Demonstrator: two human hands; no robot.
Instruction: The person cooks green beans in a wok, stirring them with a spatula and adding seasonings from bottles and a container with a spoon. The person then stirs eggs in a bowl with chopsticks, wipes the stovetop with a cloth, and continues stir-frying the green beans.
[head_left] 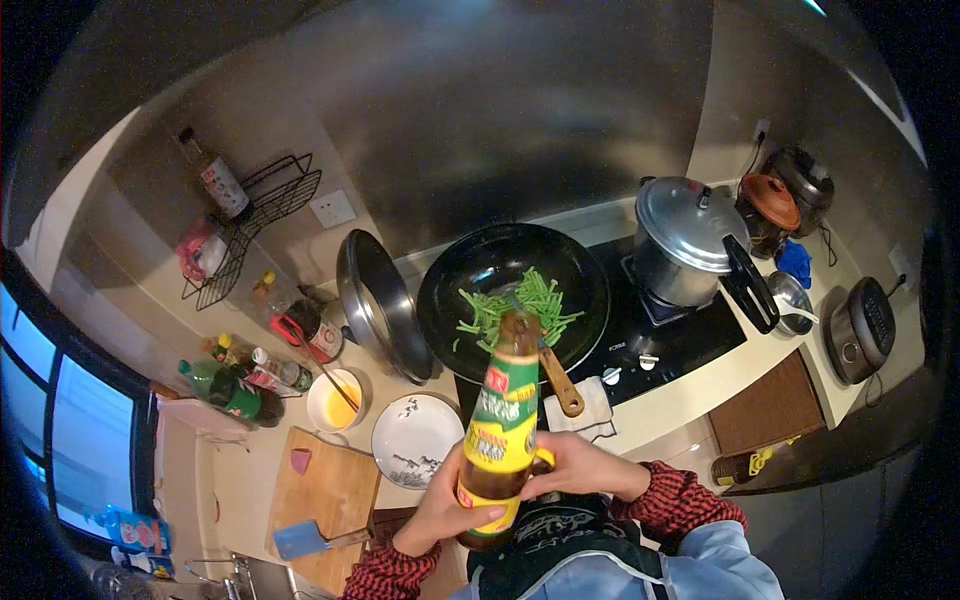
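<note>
At the counter's [680, 392] front edge, a bottle [503, 425] is held two-handed, probably for its weight: its lower body is clasped by the left hand's [438, 508] curled fingers, its side by the right hand [578, 466], whose fingertips are hidden.

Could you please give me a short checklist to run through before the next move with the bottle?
1. Left grip secure: ok, wrapped around the lower bottle.
2. Right grip supporting: ok, at the bottle's side.
3. Bottle mouth uncapped: cannot tell; the neck end is unclear.
4. Wok in place: ok, on the stove, holding cut green vegetables.
5. Wok uncovered: ok, contents visible.
6. Flame under wok: cannot tell, hidden.
</note>
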